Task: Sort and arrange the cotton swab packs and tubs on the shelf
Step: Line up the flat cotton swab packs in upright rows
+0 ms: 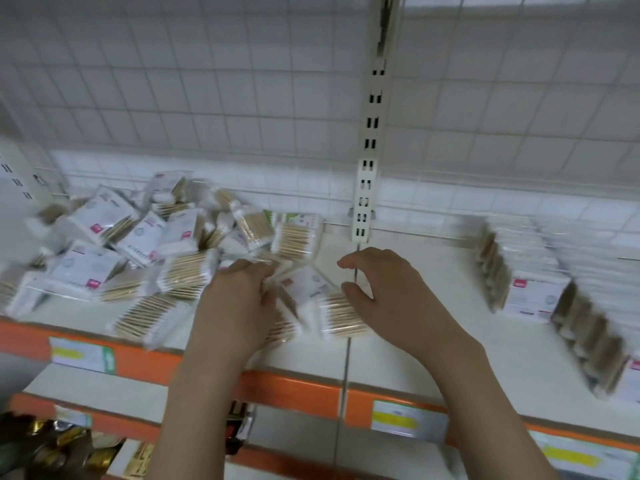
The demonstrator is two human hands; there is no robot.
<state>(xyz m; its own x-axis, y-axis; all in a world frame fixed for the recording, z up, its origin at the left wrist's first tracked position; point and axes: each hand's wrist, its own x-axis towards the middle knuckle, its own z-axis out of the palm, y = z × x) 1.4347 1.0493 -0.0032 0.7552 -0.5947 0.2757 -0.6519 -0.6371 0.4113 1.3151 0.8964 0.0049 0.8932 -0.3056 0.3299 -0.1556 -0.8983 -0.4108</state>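
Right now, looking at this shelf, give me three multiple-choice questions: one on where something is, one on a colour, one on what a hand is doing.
1. Where is the loose pile of swab packs?
A. left of the upright
B. right of the upright
C. on the shelf below

2. What colour is the shelf edge strip?
A. blue
B. orange
C. green

3. What is the left hand doing?
A. hanging idle
B. gripping packs
C. pressing a price label

Answers:
1 A: the pile lies left of the upright; the neat rows stand to its right.
2 B: the strip is orange.
3 B: its fingers curl round packs.
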